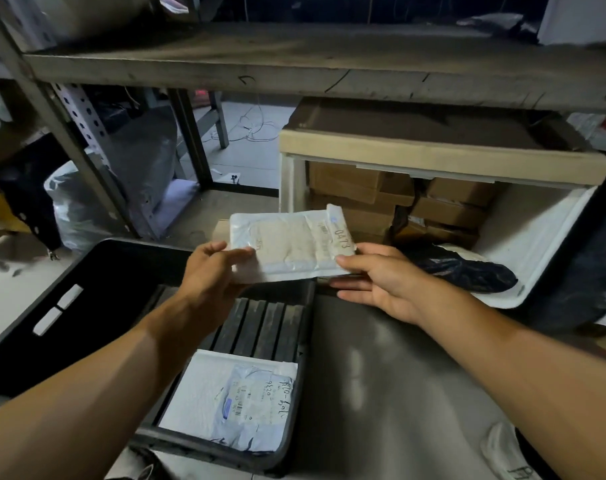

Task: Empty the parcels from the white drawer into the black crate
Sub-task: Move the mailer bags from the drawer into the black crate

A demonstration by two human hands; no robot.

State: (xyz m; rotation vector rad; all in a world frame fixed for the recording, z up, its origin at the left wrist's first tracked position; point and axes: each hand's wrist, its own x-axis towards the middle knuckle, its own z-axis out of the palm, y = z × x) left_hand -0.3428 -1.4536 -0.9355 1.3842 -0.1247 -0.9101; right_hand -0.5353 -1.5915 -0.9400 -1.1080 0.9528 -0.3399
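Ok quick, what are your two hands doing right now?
Left hand: holding the left end of the white parcel, thumb on top.
Right hand: holding the parcel's right end, thumb on top, fingers under it.

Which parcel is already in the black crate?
The white padded parcel with the blue-printed label, flat on the black crate floor at its near end. The other white parcel, marked 0473, is held in the air by the left hand and right hand.

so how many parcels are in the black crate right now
1: a white parcel lies flat in the black crate at its near end. My left arm covers part of the floor, so more may be hidden.
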